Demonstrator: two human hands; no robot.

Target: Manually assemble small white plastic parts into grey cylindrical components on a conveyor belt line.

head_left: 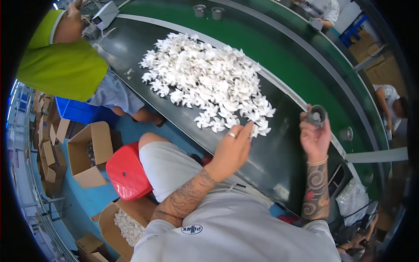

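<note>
A large heap of white bladed fan wheels (205, 74) lies on the dark work surface ahead of me. My left hand (233, 150), a ring on one finger, is at the heap's near right edge. Its fingers are drawn together beside a few white fan wheels; whatever is between the fingertips is hidden. On the right, my right hand (315, 137) holds up a grey cup-shaped housing (316, 115), its round opening facing me and a post showing inside. Fingers and thumb wrap around the housing's sides.
A green conveyor belt (279, 56) runs beyond a pale rail, carrying grey housings (217, 13) and another grey housing (346, 133) at right. A co-worker in a lime shirt (65, 70) stands left. A red stool (128, 170), an open carton (89, 153) and a clear plastic bag (352, 197) are nearby.
</note>
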